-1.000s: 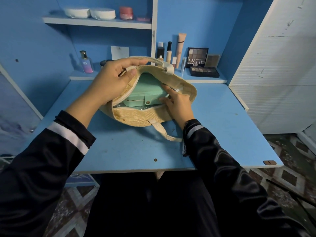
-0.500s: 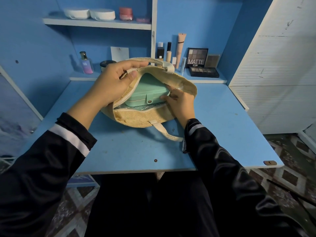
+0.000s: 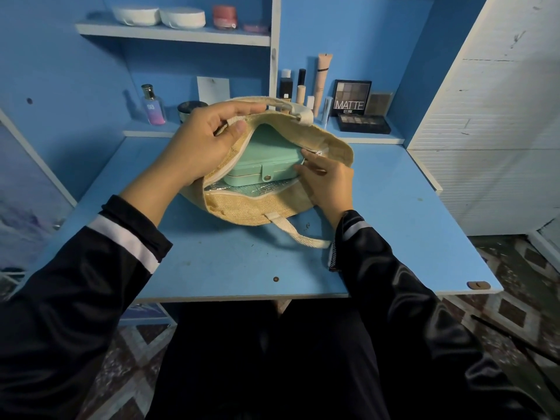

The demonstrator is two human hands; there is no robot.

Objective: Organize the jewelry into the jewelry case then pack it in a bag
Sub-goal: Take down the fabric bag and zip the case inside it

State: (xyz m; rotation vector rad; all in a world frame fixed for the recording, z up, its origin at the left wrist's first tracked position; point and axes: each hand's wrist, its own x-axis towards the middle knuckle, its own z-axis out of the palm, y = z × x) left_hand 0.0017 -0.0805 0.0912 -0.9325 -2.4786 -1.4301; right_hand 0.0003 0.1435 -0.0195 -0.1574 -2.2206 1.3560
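A: Case?
B: Mint case [image 3: 266,160] lies inside the open bag [image 3: 242,207], on its silver lining. Bag is on the desk [image 3: 394,237].
A: Hands?
B: Left hand [image 3: 206,140] pinches the bag's upper rim, lifted. Right hand [image 3: 327,180] has fingertips at the case's right end; gripping or only touching, cannot tell.

You sit at a home vanity: a blue desk [image 3: 394,225], and cosmetics [image 3: 353,100] on shelves across the frame's top.
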